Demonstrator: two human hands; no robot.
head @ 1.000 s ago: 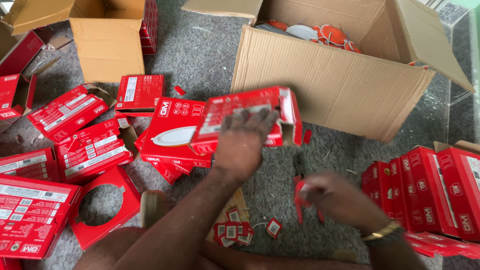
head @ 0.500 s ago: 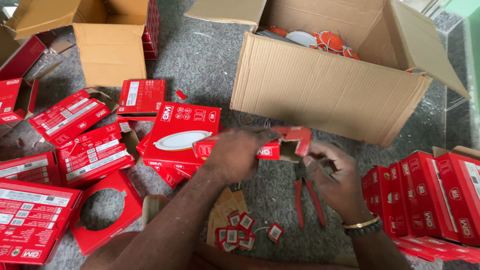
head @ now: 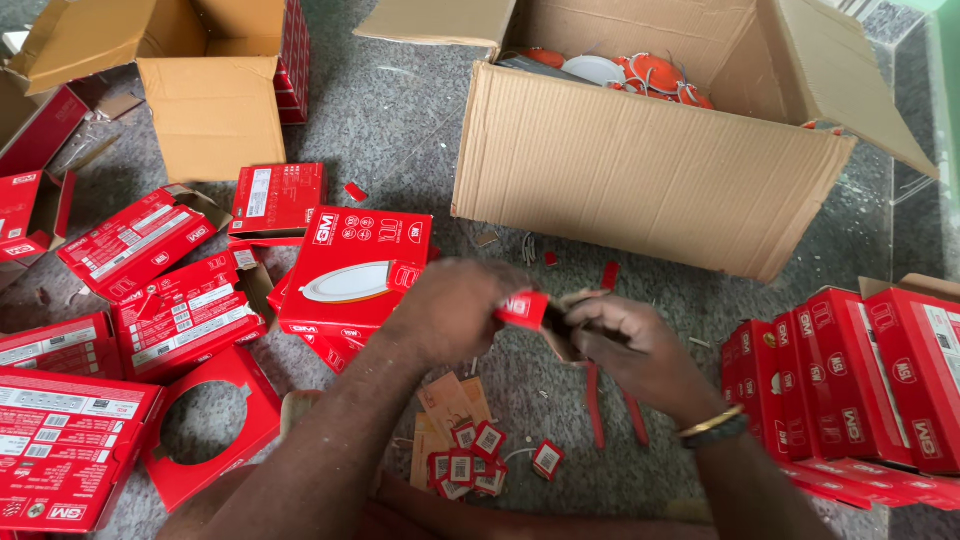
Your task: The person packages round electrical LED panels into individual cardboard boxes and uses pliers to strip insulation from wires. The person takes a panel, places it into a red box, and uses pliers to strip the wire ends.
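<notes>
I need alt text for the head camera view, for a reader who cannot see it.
Two bare hands, the left hand and the right hand, meet over a grey floor and pinch a small red piece between them. Flat red boxes lie around, and a large open cardboard box stands behind.

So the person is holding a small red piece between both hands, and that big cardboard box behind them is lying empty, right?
Not quite. The big cardboard box is not empty: the head view shows round orange and white discs inside it. The rest holds: the left hand and right hand meet on a small red piece.
</notes>
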